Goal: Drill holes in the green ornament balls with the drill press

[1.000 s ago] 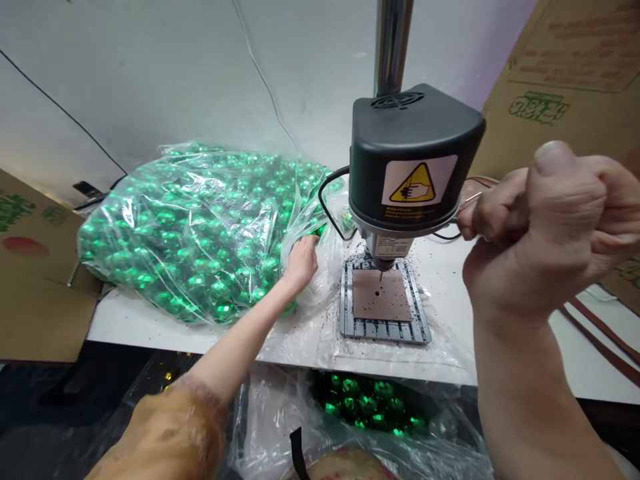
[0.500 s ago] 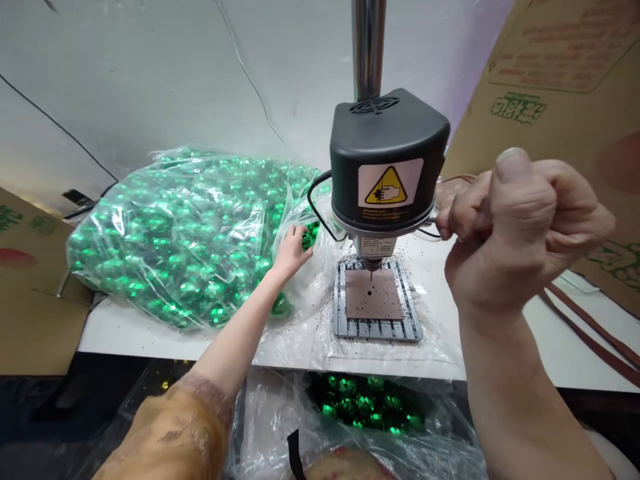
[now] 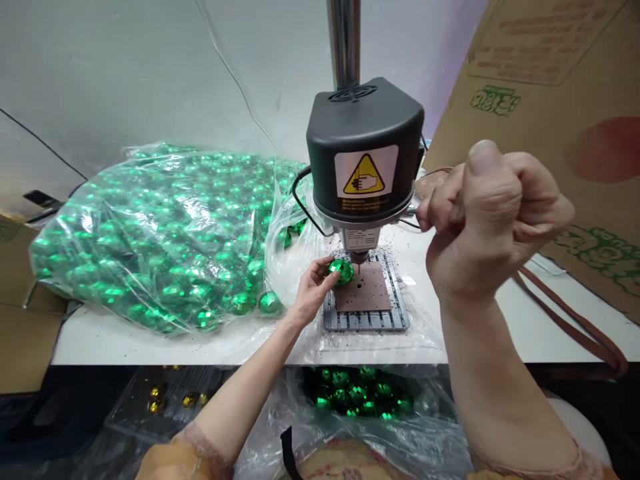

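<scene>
Between the fingers of my left hand [image 3: 315, 287] is a shiny green faceted ball [image 3: 341, 271], just left of the drill bit [image 3: 359, 268]. Below the bit lies a brown square board [image 3: 367, 299] with a dark hole, on the slotted grey base plate [image 3: 397, 313]. The black drill press head [image 3: 365, 147] carries a yellow warning label. My right hand [image 3: 493, 220] is closed around the drill press lever [image 3: 412, 211] at the head's right side; the fist hides most of the lever.
A big clear bag [image 3: 150, 233] of green balls fills the table's left side, with one loose ball [image 3: 271, 303] beside it. Below the table edge is an open plastic bag [image 3: 440, 427] of green balls. Cardboard boxes [image 3: 540, 107] flank the table. Dark shavings dot the plate.
My left hand has moved right from the bag's opening to the drill plate, now with a green ball in its fingers. The right hand stays closed on the lever. The view has shifted slightly.
</scene>
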Tool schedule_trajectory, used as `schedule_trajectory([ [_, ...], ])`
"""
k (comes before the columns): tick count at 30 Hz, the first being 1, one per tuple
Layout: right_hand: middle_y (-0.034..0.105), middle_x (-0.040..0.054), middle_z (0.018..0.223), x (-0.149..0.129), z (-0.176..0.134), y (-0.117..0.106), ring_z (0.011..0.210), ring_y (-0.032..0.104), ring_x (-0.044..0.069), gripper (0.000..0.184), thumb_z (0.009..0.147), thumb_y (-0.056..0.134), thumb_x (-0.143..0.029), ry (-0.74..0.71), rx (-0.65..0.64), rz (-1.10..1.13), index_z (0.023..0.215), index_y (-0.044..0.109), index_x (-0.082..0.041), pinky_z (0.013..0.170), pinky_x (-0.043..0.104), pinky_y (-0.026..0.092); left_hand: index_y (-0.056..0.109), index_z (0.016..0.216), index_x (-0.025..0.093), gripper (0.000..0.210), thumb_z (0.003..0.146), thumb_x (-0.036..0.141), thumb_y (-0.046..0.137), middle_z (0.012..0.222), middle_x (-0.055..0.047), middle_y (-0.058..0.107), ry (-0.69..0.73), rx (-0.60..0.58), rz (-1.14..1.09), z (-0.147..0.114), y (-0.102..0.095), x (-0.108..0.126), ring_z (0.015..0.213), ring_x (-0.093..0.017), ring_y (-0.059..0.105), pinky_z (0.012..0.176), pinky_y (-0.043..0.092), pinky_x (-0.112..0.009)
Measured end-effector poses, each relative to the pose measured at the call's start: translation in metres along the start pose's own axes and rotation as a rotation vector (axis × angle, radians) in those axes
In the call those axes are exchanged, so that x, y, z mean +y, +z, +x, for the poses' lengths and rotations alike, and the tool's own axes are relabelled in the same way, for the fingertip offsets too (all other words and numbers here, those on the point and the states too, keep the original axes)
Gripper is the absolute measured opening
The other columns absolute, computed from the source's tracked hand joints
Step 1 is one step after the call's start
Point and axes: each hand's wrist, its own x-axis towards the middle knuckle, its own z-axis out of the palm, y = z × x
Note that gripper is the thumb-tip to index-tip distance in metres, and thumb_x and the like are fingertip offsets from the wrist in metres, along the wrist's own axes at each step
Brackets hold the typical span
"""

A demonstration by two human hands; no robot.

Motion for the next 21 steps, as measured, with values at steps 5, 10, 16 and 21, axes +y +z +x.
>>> schedule_trajectory([
  [5,0.039,-0.0069,0.047,0.001,0.001,0.002,0.043,0.038,0.009,0.047,0.094,0.064,-0.033,-0.004,0.012,-0.001,0.055,0.040,-0.023,0.047,0.034,0.033,0.069,0.121,0.020,0.056,0.078,0.051,0.088,0.109,-0.007,0.076,0.022,-0.082,0.148,0.002,0.003,-0.004,0.092,-0.019,0.069,0.083,0.057,-0.032],
  [10,0.037,-0.0068,0.046,0.003,0.001,0.003,0.041,0.036,0.010,0.047,0.093,0.065,-0.033,-0.027,0.024,0.040,0.056,0.038,-0.023,0.045,0.035,0.031,0.070,0.123,0.022,0.050,0.082,0.045,0.085,0.107,-0.006,0.076,0.111,-0.155,0.319,0.000,0.006,-0.001,0.089,-0.019,0.068,0.080,0.056,-0.033],
  [16,0.036,-0.0059,0.046,0.004,0.001,0.002,0.042,0.035,0.011,0.047,0.093,0.065,-0.034,-0.022,0.019,0.038,0.056,0.038,-0.023,0.046,0.035,0.030,0.069,0.120,0.023,0.049,0.076,0.032,0.088,0.110,-0.007,0.072,0.255,-0.112,0.494,-0.001,0.012,0.001,0.094,-0.021,0.066,0.082,0.054,-0.034],
  [21,0.036,-0.0056,0.046,0.005,0.001,0.000,0.042,0.036,0.010,0.050,0.092,0.066,-0.038,-0.031,0.018,0.020,0.055,0.037,-0.023,0.045,0.035,0.031,0.068,0.114,0.023,0.046,0.073,0.024,0.089,0.105,-0.005,0.068,0.309,-0.116,0.599,-0.003,0.018,0.007,0.097,-0.023,0.065,0.086,0.055,-0.037],
])
